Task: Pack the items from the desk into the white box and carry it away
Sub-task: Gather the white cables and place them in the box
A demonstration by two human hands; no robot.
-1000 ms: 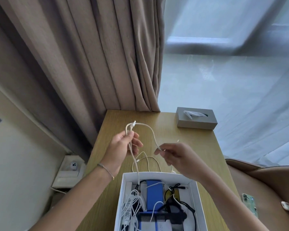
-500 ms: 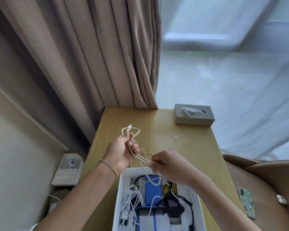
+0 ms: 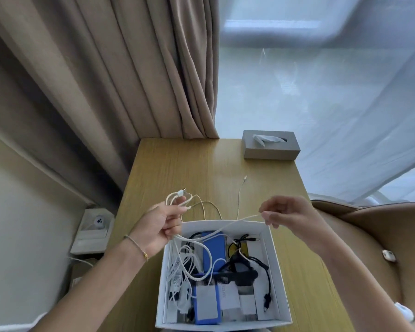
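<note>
Wooden desk (image 3: 177,168) against beige curtains (image 3: 130,68) and a sheer-covered window. White cable (image 3: 216,230) stretched roughly left-right above the far rim of the white box (image 3: 272,240), sagging in the middle. Left hand (image 3: 162,224) grips several gathered loops, one plug poking up and away. Right hand (image 3: 289,212) pinches the strand at its fingertips. One free end trails away across the desk toward the grey tissue box (image 3: 271,144). Box holds blue packs, black and white cords. Brown chair at right.
</note>
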